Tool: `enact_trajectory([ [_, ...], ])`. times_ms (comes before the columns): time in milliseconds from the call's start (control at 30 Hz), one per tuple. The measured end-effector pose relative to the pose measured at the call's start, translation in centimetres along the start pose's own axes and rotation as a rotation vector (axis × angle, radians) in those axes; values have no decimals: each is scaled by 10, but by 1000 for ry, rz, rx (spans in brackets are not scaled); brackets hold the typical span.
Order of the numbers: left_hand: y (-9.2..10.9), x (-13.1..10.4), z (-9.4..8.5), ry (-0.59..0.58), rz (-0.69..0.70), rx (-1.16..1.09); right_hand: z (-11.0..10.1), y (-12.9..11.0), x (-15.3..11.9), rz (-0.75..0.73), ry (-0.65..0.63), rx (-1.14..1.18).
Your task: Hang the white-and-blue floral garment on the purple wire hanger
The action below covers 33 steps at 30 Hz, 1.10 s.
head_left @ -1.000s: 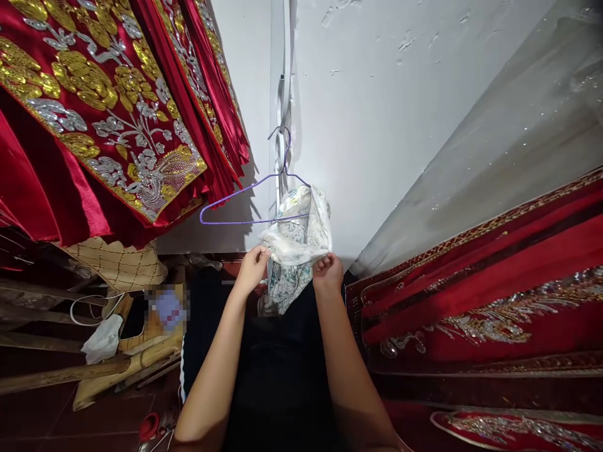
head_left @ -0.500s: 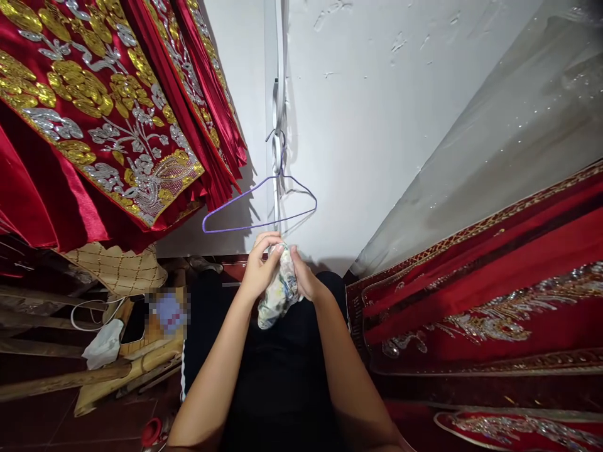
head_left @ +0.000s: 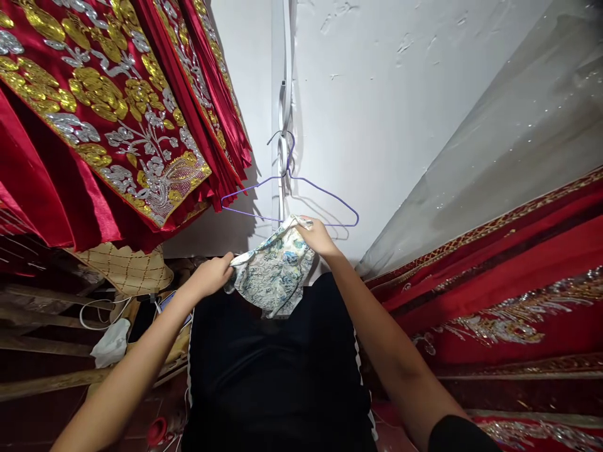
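Note:
A floral cloth, white with blue, green and grey print, is stretched out in front of me above my lap. My left hand pinches its left corner, fingers closed. At the upper right edge of the cloth, my right hand grips it between thumb and fingers. The cloth's top edge slants up to the right between my hands, and its lower part hangs loose. Just behind and above it, a purple hanger hangs by its hook, the cloth covering part of its bottom bar. Whether cloth and hanger touch, I cannot tell.
A white strip runs down the pale wall, bearing the hanger. Red embroidered garments hang at upper left. Sheer grey fabric and red beaded fabric fill the right. Wooden poles and a white cable lie lower left.
The bunched cloth is now spread wide between my hands. My left hand has moved left and slightly down, my right hand up and right. The hanger has turned to face me more.

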<state>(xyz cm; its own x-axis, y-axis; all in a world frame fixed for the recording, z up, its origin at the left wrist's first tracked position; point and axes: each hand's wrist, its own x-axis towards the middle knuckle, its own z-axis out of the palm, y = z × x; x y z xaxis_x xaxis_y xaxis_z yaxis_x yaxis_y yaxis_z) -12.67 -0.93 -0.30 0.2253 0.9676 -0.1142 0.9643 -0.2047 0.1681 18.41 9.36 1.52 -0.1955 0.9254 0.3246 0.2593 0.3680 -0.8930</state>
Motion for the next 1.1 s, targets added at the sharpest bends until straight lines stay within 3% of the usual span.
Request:
enact_trajectory([
  [67, -14, 7, -15, 0, 19, 46, -3, 7, -5, 12, 49, -19],
  [167, -21, 17, -42, 160, 90, -8, -16, 5, -15, 2, 118, -51],
  [300, -4, 21, -80, 396, 300, -137, -31, -3, -26, 18, 165, -115],
  [400, 11, 18, -97, 408, 415, -177, -35, -4, -28, -5, 184, -149],
  [500, 11, 14, -101, 330, 413, -154, -35, -3, -26, -16, 190, -175],
  [667, -7, 5, -96, 224, 348, -139, -26, -1, -25, 9, 167, -177],
  [767, -5, -1, -103, 300, 318, -124, -16, -6, -29, 24, 133, -150],
  [900, 26, 1, -126, 457, 367, -235, -6, -21, -37, 30, 5, -151],
  [1000, 48, 9, -136, 516, 356, -286, -8, -34, -42, 17, -60, -142],
  [1100, 49, 21, -135, 522, 343, -239, -15, -41, -47, -1, -133, -37],
])
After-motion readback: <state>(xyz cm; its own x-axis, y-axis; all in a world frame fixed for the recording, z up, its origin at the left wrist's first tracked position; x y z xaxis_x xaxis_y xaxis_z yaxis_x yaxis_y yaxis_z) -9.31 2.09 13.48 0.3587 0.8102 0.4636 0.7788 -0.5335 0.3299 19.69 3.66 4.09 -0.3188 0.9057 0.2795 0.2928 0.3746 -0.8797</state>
